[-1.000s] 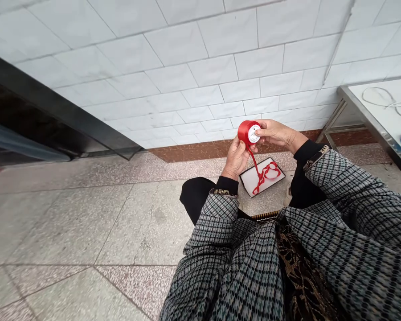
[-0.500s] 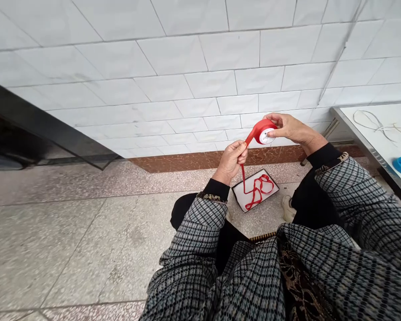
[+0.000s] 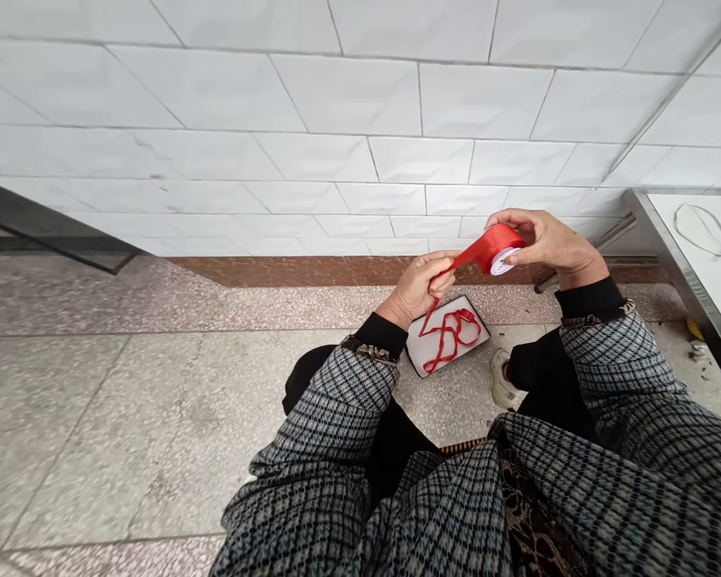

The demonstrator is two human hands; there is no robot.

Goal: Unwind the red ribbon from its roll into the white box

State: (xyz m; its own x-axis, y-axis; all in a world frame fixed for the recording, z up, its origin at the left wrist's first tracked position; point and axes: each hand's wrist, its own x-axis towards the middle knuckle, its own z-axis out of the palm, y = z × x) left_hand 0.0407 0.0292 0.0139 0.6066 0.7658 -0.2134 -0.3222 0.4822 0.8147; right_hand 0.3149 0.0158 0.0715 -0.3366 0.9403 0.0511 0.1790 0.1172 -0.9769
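Note:
My right hand (image 3: 553, 244) grips a roll of red ribbon (image 3: 497, 243) by its sides, thumb on the white label and fingers over the far side. A flat stretch of red ribbon (image 3: 467, 255) runs from the roll to my left hand (image 3: 421, 286), whose thumb and fingers pinch it. Below that hand the ribbon hangs down, looking narrower. It ends in loose loops (image 3: 457, 328) lying in a shallow, white-lined box (image 3: 419, 344) with dark edges on the floor between my feet.
A white tiled wall (image 3: 336, 152) stands in front, with a brown skirting (image 3: 312, 271) at its foot. To the right is a metal-edged white table (image 3: 685, 240) with a thin pale cable (image 3: 706, 228). A dark panel (image 3: 48, 232) stands at the left. My shoe (image 3: 505, 385) is beside the box.
The view has shifted a little to the right. The roll has tilted in my right hand, its label turning downward. My left hand still pinches the ribbon.

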